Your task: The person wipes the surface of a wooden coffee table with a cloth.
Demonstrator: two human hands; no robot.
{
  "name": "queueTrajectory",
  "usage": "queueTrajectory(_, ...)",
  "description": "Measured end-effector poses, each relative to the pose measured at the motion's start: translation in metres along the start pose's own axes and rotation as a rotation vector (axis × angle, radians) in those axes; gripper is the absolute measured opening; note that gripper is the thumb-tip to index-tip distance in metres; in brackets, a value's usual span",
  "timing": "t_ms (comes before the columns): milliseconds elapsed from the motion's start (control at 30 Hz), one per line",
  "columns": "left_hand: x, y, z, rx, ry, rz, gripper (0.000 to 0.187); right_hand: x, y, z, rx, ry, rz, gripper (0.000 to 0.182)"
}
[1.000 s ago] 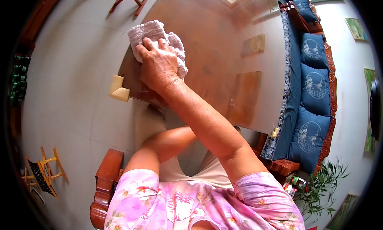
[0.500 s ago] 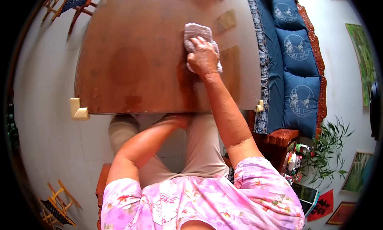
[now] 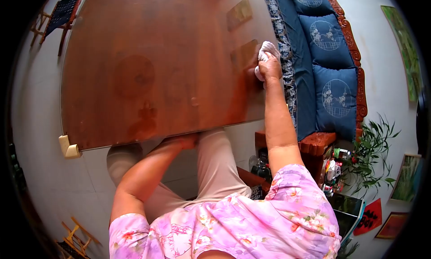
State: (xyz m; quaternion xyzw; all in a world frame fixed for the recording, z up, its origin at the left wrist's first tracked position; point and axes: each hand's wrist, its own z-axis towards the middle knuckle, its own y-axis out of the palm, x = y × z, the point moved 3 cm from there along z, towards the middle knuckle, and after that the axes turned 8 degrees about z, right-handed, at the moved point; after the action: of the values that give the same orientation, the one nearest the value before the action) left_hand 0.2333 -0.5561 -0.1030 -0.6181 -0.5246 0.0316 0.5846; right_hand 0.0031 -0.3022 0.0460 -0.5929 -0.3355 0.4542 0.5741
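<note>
Pinkish-white and bunched, a cloth point(image 3: 268, 48) is gripped in my right hand point(image 3: 272, 69) at the right edge of the glossy brown tabletop point(image 3: 179, 57). That arm is stretched out straight, close beside the blue-covered bench. My left hand point(image 3: 189, 141) rests by my knee at the near edge of the table, partly under it. Its fingers are hidden, so I cannot see whether it holds anything.
A cream corner guard point(image 3: 69, 147) caps the near left table corner. Along the right stands a carved bench with blue cushions point(image 3: 336, 92). Woven stools point(image 3: 65, 9) stand at the left. Bottles point(image 3: 260, 168) and a leafy plant point(image 3: 370, 146) are at the lower right.
My right hand has moved right with the cloth, from the tabletop's inner area to its right edge, and the cloth is now more bunched. The view has shifted; my left hand stays near my knee.
</note>
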Motion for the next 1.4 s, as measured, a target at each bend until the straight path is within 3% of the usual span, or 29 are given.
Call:
queueTrajectory(100, 0.003, -0.006, -0.004, 0.095, -0.049, -0.147, 0.033, 0.031, -0.005, 0.014, -0.013, 0.125, -0.041, 0.052)
queueTrajectory(200, 0.008, -0.020, -0.008, 0.072, -0.034, 0.033, 0.033, 0.060, -0.008, 0.025, -0.027, 0.177, -0.077, 0.051)
queueTrajectory(400, 0.011, -0.030, -0.009, -0.037, -0.088, -0.020, 0.034, 0.096, -0.004, 0.010, -0.045, 0.118, -0.075, 0.052)
queueTrajectory(600, 0.013, -0.022, -0.010, 0.072, -0.026, 0.063, 0.037, 0.084, -0.009, -0.103, 0.079, -0.179, 0.065, 0.050)
queueTrajectory(800, 0.009, -0.019, -0.007, -0.165, 0.020, 0.132, 0.038, 0.046, -0.024, -0.188, 0.088, -0.161, 0.070, 0.049)
queueTrajectory(1067, 0.008, -0.020, -0.010, -0.047, -0.032, 0.126, 0.041, 0.056, -0.009, -0.095, 0.070, -0.118, 0.120, 0.055)
queueTrajectory(1133, 0.010, -0.022, -0.013, -0.044, -0.053, 0.111, 0.041, 0.065, -0.001, -0.061, 0.041, -0.112, 0.107, 0.068)
queueTrajectory(1200, 0.013, -0.032, -0.015, -0.081, -0.064, 0.096, 0.042, 0.084, 0.013, -0.028, 0.141, -0.066, 0.198, 0.079)
queueTrajectory(1300, 0.015, -0.038, -0.016, -0.070, -0.094, 0.020, 0.039, 0.085, 0.013, -0.005, 0.032, 0.108, 0.192, 0.081)
queueTrajectory(1400, 0.020, -0.052, -0.019, -0.151, -0.066, -0.069, 0.036, 0.087, 0.011, -0.009, -0.096, -0.003, 0.022, 0.076)
